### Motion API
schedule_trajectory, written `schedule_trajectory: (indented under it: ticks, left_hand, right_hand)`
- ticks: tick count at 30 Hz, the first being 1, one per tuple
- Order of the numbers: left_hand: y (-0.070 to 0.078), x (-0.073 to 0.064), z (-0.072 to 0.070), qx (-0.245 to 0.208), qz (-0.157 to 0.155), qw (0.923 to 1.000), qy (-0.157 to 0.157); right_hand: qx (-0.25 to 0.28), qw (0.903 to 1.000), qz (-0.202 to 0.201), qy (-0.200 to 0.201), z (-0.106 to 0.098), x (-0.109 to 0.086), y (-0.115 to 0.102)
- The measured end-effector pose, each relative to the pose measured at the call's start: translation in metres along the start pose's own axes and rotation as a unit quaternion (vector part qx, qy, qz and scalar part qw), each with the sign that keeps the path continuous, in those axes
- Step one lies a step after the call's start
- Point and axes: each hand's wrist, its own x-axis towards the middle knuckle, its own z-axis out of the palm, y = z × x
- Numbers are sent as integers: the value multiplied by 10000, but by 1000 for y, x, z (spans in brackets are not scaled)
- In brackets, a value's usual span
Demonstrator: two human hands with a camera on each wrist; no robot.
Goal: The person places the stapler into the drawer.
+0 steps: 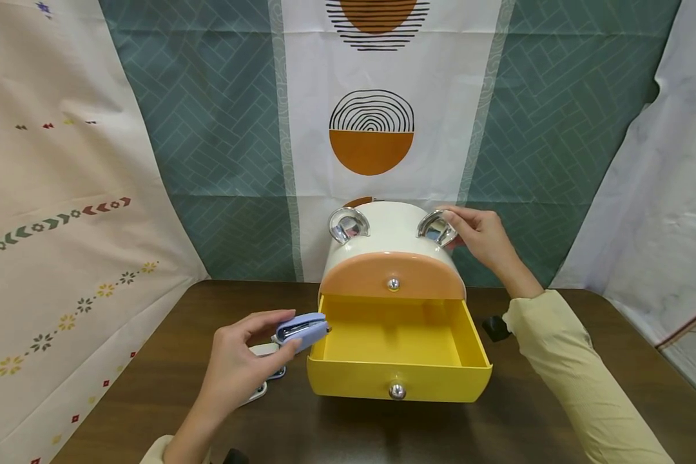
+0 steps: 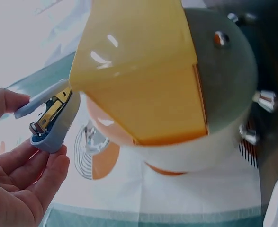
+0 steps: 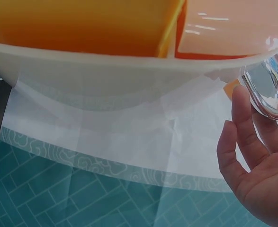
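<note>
My left hand [image 1: 240,364] pinches a small lavender-blue stapler [image 1: 303,330] between thumb and fingers, just beside the left rim of a pulled-out yellow drawer [image 1: 399,381]. In the left wrist view the stapler [image 2: 58,116] gapes, its metal magazine showing. The drawer belongs to a rounded white cabinet [image 1: 394,225] with an orange upper drawer [image 1: 377,274], which is pushed in. Nothing lies inside the yellow drawer. On top of the cabinet, my right hand [image 1: 487,238] grips the right silver ear-shaped ring [image 1: 437,227] between thumb and fingers; the right wrist view shows the fingers at this ring [image 3: 266,90].
White and blue flat objects [image 1: 261,380] lie on the dark wooden table [image 1: 151,386], partly hidden behind my left hand. A second silver ring [image 1: 348,224] stands on the cabinet's left. Patterned cloth [image 1: 220,129] hangs behind, with pale cloth at both sides.
</note>
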Motion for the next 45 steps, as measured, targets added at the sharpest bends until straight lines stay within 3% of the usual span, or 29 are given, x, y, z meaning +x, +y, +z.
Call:
schedule_trajectory:
  ticks: [7,23,30,36,41,45]
  left_hand:
    - [4,8,16,-394,-90,9983,-419]
    - [5,28,53,-498,-192,9860,-1581]
    - [8,34,63,282,-22,9808,-1931]
    - [13,42,72,1174,185,9609,-2503]
    - [18,48,80,1440,474,9493,-2754]
    - [22,50,88,1633,451,9402,-2956]
  right_hand:
    - [88,10000,1,-3,1,1,1]
    - [16,10000,-17,-18,2,-1,-3]
    - [41,10000,-9,-33,2,-1,-5]
    - [13,10000,-34,-24,2,-1,-5]
    - [-64,10000,-25,12,0,-1,-4]
    - [-38,10000,0,22,0,-2,-3]
